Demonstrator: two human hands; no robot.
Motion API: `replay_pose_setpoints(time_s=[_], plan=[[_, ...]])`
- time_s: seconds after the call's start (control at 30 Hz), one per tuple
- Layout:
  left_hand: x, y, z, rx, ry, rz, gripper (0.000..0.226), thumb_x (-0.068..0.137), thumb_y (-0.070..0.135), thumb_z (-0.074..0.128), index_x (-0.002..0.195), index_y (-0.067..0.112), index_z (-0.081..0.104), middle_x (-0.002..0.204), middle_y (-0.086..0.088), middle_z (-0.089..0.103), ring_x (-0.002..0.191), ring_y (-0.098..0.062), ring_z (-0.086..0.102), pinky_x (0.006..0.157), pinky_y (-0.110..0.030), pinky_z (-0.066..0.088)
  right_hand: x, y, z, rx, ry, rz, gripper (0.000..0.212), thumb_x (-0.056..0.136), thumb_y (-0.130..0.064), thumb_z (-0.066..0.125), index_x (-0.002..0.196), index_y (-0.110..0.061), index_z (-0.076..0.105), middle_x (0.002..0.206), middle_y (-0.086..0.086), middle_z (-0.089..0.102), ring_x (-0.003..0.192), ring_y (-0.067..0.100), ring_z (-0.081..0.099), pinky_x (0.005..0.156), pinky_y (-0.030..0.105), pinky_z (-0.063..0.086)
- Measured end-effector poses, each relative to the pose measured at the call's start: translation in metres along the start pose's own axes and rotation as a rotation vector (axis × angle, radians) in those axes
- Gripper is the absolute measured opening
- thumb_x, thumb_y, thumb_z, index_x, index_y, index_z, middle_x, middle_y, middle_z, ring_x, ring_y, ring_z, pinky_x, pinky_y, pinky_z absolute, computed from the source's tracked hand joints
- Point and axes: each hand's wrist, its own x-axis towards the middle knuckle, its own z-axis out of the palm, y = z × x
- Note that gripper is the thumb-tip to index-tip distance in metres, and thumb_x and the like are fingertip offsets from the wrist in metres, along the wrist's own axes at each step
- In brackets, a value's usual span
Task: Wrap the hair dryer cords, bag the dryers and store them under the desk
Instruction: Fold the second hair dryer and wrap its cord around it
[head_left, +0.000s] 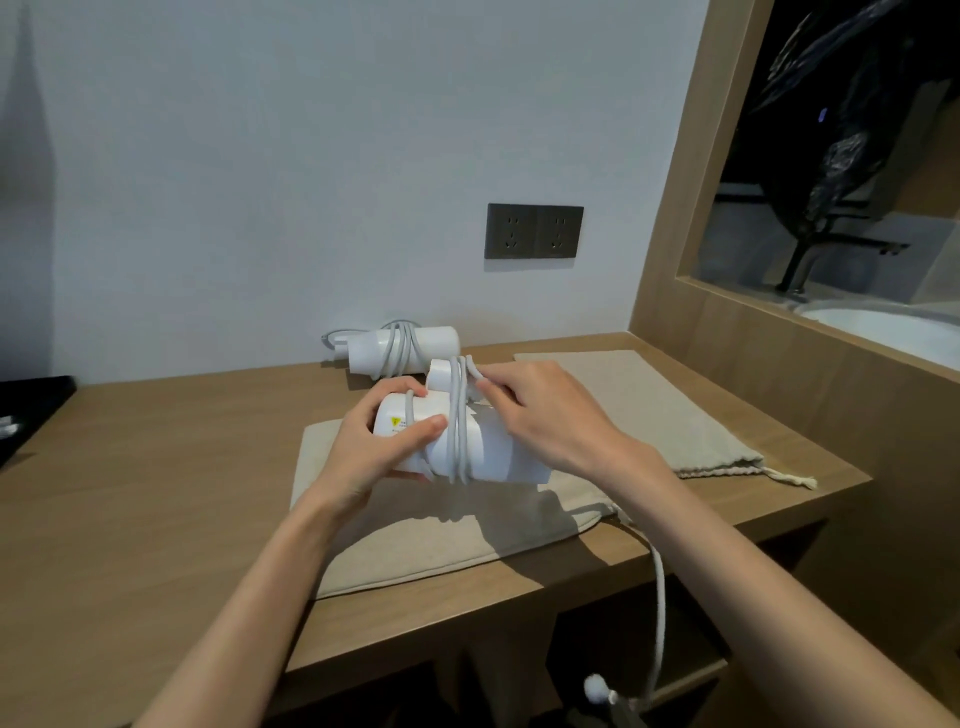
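Observation:
A white hair dryer (498, 452) is held just above a beige cloth bag (415, 551) on the wooden desk (156, 467). My left hand (374, 447) grips its left end. My right hand (540, 415) holds the grey cord (458, 415), which loops several times around the dryer's body. The cord's loose end (658, 587) hangs over the desk's front edge, with the white plug (597, 690) dangling below. A second white dryer (400, 349), cord wound around it, lies at the back by the wall. Another beige drawstring bag (670, 410) lies flat to the right.
A dark double wall socket (534, 231) is above the desk. A wooden partition with a glass pane (831, 208) stands on the right, with a sink behind it. A black object (26, 410) sits at the desk's left edge. Open shelf space (613, 644) lies under the desk.

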Motion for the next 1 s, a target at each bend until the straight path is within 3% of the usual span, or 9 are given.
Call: replay_pose_setpoints(time_s=[0.1,0.23,0.3,0.4,0.53,0.67,0.8,0.87,1.0], plan=[[0.003,-0.002,-0.002,-0.046,0.088,-0.015,0.032,0.07,0.014,0.082,0.094,0.022,0.062,0.1,0.011,0.058,0.082,-0.013,0.061,0.052,-0.036,0.056,-0.002,-0.004,0.01,0.066,0.022,-0.028,0.03,0.098,-0.02,0.042,0.07,-0.013,0.05,0.064,0.0,0.052,0.066,0.023,0.05,0.059,0.042,0.039],[0.004,-0.002,-0.002,-0.099,0.193,-0.022,0.021,0.08,0.015,0.074,0.093,0.025,0.061,0.095,0.003,0.058,0.077,-0.013,0.06,0.055,-0.035,0.056,-0.007,-0.007,0.026,0.123,0.07,-0.091,0.021,0.097,-0.017,0.044,0.084,-0.013,0.059,0.071,0.001,0.055,0.067,0.021,0.051,0.058,0.041,0.042],[0.004,-0.002,-0.002,-0.144,0.245,-0.029,0.02,0.082,0.017,0.072,0.096,0.026,0.06,0.091,0.003,0.06,0.074,-0.011,0.061,0.055,-0.033,0.056,-0.01,-0.008,0.036,0.153,0.121,-0.124,0.021,0.097,-0.017,0.046,0.103,-0.019,0.066,0.071,-0.003,0.051,0.066,0.015,0.047,0.057,0.031,0.035],[0.005,0.0,-0.005,-0.242,0.317,-0.051,0.022,0.083,0.019,0.071,0.1,0.027,0.059,0.093,0.002,0.059,0.076,-0.012,0.061,0.054,-0.031,0.056,-0.014,-0.011,0.051,0.2,0.189,-0.141,0.038,0.097,-0.019,0.047,0.134,-0.022,0.055,0.078,-0.012,0.051,0.07,0.007,0.048,0.056,0.02,0.036],[0.008,0.001,-0.012,-0.308,0.38,-0.06,0.019,0.083,0.023,0.07,0.097,0.027,0.059,0.093,0.0,0.059,0.077,-0.013,0.061,0.054,-0.031,0.056,-0.016,-0.011,0.067,0.332,0.22,-0.134,0.037,0.096,-0.017,0.048,0.13,-0.023,0.059,0.07,-0.006,0.052,0.065,0.008,0.047,0.055,0.02,0.036],[0.009,0.001,-0.014,-0.337,0.395,-0.052,0.031,0.076,0.029,0.076,0.102,0.026,0.059,0.093,0.0,0.06,0.076,-0.011,0.062,0.054,-0.03,0.054,-0.015,-0.002,0.07,0.476,0.227,-0.07,0.03,0.095,-0.013,0.054,0.122,-0.02,0.065,0.069,-0.001,0.06,0.064,0.009,0.052,0.053,0.019,0.037],[0.009,-0.001,-0.013,-0.344,0.399,-0.049,0.025,0.081,0.025,0.073,0.102,0.026,0.059,0.091,0.001,0.061,0.075,-0.011,0.062,0.053,-0.029,0.054,-0.015,0.003,0.068,0.335,0.201,-0.126,0.03,0.094,-0.017,0.056,0.122,-0.022,0.065,0.07,0.001,0.062,0.066,0.013,0.055,0.056,0.037,0.047],[0.009,0.0,-0.015,-0.351,0.38,-0.049,0.03,0.074,0.031,0.076,0.098,0.028,0.06,0.088,0.003,0.062,0.071,-0.008,0.063,0.054,-0.029,0.054,-0.013,0.005,0.066,0.278,0.2,-0.145,0.03,0.094,-0.019,0.057,0.123,-0.023,0.064,0.069,0.001,0.062,0.064,0.013,0.054,0.056,0.04,0.047],[0.009,0.001,-0.018,-0.365,0.328,-0.057,0.036,0.068,0.037,0.072,0.1,0.028,0.059,0.087,0.006,0.064,0.074,-0.008,0.064,0.054,-0.028,0.053,-0.012,0.004,0.059,0.474,0.144,-0.088,0.027,0.092,-0.021,0.062,0.117,-0.029,0.066,0.07,-0.007,0.067,0.062,0.013,0.056,0.056,0.041,0.048]])
